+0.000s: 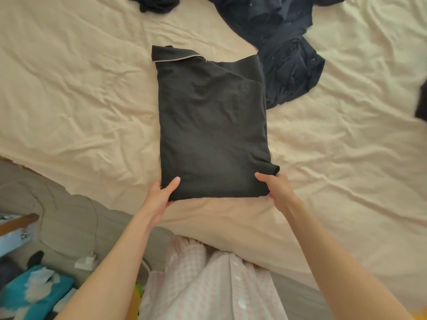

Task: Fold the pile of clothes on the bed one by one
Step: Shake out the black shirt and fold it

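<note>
Head view: our left hand point(163, 195) and right hand point(276, 189) pinch the lower corners of the folded black garment point(212, 125) at frame centre; we should lift both evenly and fold upward, keeping the edges aligned.

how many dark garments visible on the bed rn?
4. Folded dark shirt at centre, both hands gripping its near edge; crumpled navy pile beyond it, possibly several pieces; dark garment at top edge; dark scrap at right edge.

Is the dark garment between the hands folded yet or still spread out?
Folded: the dark garment lies as a narrow rectangle, layered edges showing, left hand and right hand gripping its near corners.
</note>
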